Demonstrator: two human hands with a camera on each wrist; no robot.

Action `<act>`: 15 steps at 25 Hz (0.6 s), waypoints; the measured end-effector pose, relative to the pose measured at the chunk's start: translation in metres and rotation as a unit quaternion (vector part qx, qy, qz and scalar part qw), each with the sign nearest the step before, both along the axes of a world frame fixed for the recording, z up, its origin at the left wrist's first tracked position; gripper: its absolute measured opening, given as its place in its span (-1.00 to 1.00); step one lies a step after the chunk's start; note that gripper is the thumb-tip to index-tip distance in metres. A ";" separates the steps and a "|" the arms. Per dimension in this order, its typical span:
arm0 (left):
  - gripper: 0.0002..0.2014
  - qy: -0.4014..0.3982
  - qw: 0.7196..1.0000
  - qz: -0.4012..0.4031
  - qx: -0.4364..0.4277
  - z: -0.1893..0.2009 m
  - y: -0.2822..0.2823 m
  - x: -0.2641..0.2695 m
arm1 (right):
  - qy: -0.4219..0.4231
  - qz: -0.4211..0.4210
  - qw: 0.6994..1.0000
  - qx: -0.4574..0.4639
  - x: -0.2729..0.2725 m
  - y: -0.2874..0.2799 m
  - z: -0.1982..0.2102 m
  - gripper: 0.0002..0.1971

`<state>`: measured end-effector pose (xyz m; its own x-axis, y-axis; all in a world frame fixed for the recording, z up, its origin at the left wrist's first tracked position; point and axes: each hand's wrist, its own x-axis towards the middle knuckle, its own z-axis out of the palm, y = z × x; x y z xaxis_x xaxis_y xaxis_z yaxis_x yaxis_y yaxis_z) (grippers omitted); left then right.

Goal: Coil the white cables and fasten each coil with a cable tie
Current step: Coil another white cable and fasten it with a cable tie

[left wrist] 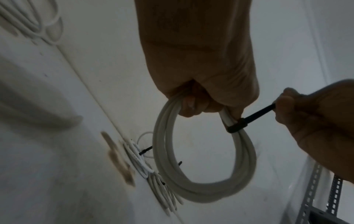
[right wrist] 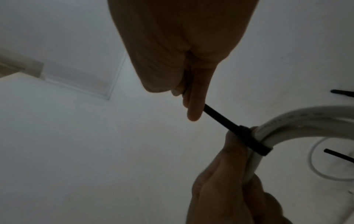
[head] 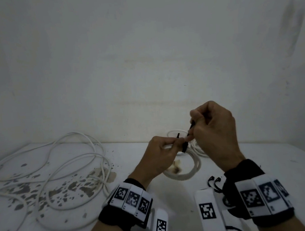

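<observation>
My left hand [head: 165,147] grips the top of a coiled white cable [left wrist: 193,188], which hangs as a loop above the table. A black cable tie [left wrist: 236,125] is wrapped round the coil right beside my left fingers. My right hand [head: 201,126] pinches the tie's free tail [right wrist: 218,116] and holds it taut, up and away from the coil. In the head view the coil [head: 183,174] shows below my hands. The loop of the tie [right wrist: 254,142] sits tight on the strands.
A long loose white cable [head: 61,168] sprawls over the stained left part of the white table [head: 277,160]. Tied white coils [left wrist: 141,162] with black tie tails lie behind the held coil by the wall. Spare black ties [head: 214,182] lie near my right wrist.
</observation>
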<state>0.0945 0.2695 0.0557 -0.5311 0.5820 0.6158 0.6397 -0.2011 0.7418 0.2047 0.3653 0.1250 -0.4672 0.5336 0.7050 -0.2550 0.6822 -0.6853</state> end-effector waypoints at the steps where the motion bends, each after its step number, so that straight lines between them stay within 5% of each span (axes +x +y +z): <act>1: -0.79 -0.011 1.000 -0.023 -0.006 -0.001 0.002 0.003 | 0.009 -0.002 1.000 -0.026 0.003 0.005 0.001 -0.83; 6: -0.74 -0.030 0.997 -0.073 -0.024 -0.004 0.005 0.009 | 0.028 -0.007 0.997 -0.074 0.008 0.015 0.005 -0.84; 12: -0.48 -0.050 0.995 0.083 -0.035 -0.008 0.002 -0.011 | -0.044 0.017 0.993 0.107 -0.003 -0.033 -0.008 -0.80; 15: -0.54 -0.101 0.989 0.096 -0.042 -0.008 -0.006 -0.021 | -0.084 0.045 0.980 0.177 -0.011 -0.051 -0.019 -0.67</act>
<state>0.0739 0.2638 0.0482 -0.7441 0.5025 0.4402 0.4975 -0.0230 0.8671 0.1940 0.3143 0.1060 -0.6263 0.2212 0.7476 -0.2281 0.8650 -0.4470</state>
